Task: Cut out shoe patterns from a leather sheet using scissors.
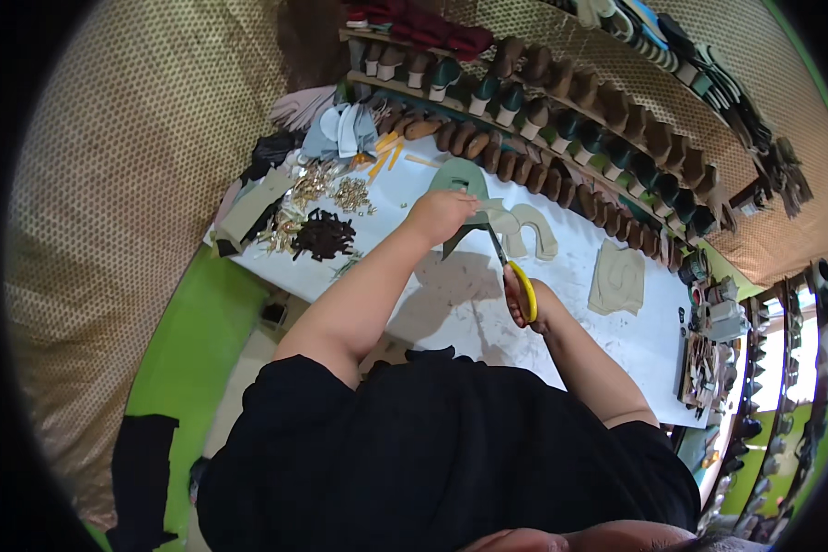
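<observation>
Head [607,537] cut off below, right hand [540,308] gripping yellow-handled scissors [524,283], left hand [443,212] on green piece [454,173], grip unclear

The left hand [446,212] hides part of the green piece [450,173]; the yellow scissors [521,275] cover some of the right hand [543,306]; the gold bits [351,196] are too small to identify, and the lower edge cuts off the person's head [607,536]

Green piece [460,169], rounded far end; yellow-handled scissors [522,277] slanting, blades at its near edge
</observation>
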A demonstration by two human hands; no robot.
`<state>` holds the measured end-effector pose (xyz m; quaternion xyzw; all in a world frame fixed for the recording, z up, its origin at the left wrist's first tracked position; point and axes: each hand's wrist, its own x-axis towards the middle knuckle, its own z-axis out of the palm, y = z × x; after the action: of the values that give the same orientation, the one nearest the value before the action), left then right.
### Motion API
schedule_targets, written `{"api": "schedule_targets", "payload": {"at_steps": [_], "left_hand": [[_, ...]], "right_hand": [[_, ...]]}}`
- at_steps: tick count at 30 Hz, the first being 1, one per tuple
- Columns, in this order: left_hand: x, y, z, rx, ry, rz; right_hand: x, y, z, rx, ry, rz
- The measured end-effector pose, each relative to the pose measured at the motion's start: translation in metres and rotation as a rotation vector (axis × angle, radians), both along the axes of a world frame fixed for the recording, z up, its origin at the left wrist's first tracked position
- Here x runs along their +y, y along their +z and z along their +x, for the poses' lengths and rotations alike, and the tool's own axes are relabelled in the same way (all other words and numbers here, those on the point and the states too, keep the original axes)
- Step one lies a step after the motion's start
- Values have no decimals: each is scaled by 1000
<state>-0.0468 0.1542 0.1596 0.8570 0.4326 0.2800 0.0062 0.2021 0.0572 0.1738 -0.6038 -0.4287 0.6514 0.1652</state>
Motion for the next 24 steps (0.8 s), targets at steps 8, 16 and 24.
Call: {"api": "schedule_targets", "payload": {"at_steps": [8,16,24], "left_hand": [[-30,-14,25,52,-300,294],[-121,-177,5,78,-337,-59],[-155,-184,23,-49,-404,-156]], "right_hand": [[-54,-8,31,55,-66,-99],[-113,-143,54,34,217,-142],[-137,-153,73,103,230,-203]]}}
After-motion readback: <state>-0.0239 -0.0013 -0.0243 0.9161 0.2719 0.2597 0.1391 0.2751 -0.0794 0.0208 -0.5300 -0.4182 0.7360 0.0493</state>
